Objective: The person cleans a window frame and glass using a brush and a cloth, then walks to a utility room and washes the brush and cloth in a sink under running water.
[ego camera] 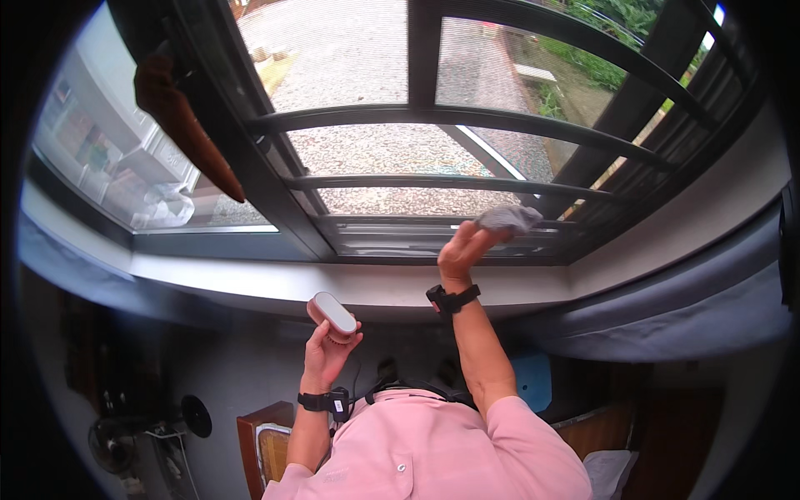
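In my left hand (326, 356) is a pink oval brush (334, 317) with a pale flat top and short bristles beneath. I hold it over the floor, below the inner edge of the white windowsill (250, 281). My right hand (462, 253) grips a crumpled grey cloth (509, 219), which looks slightly blurred. Hand and cloth are at the lower right of the dark window frame (437, 257), in front of its bottom bars; whether the cloth touches the frame I cannot tell. Both wrists wear black straps with small devices.
Curved dark bars (462, 183) span the window opening. A brown, tapering object (187, 125) hangs at the left frame. Grey curtains (675, 319) flank the sill. Behind me are a blue plastic stool (534, 382), a wooden-framed piece of furniture (269, 425) and a standing fan (112, 440).
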{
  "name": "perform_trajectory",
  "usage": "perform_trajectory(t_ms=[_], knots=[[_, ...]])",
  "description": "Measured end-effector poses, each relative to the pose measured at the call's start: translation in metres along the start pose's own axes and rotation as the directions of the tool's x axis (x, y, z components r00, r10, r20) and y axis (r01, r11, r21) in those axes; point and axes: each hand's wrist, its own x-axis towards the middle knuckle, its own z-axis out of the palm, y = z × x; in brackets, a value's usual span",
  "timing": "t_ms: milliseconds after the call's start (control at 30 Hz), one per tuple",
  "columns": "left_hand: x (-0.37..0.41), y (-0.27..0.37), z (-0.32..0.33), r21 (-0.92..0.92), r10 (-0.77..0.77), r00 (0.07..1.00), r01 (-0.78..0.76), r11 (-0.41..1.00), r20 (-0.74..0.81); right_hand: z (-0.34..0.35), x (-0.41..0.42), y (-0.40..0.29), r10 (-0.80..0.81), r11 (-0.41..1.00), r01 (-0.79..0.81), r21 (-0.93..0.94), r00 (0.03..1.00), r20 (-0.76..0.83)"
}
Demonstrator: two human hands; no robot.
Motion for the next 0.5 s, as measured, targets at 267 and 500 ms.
perform_trajectory(t_ms=[267,500], knots=[[-0.005,-0.003,-0.018,-0.071,0.129,0.992,-0.130,0.989,-0.012,0.083,-0.018,-0.103,-0.719,0.636,0.766,0.090,0.547,0.429],[-0.007,-0.004,-0.022,-0.106,0.131,0.991,-0.134,0.985,-0.028,0.058,-0.042,-0.052,-0.801,0.252,0.965,0.073,0.165,0.575]])
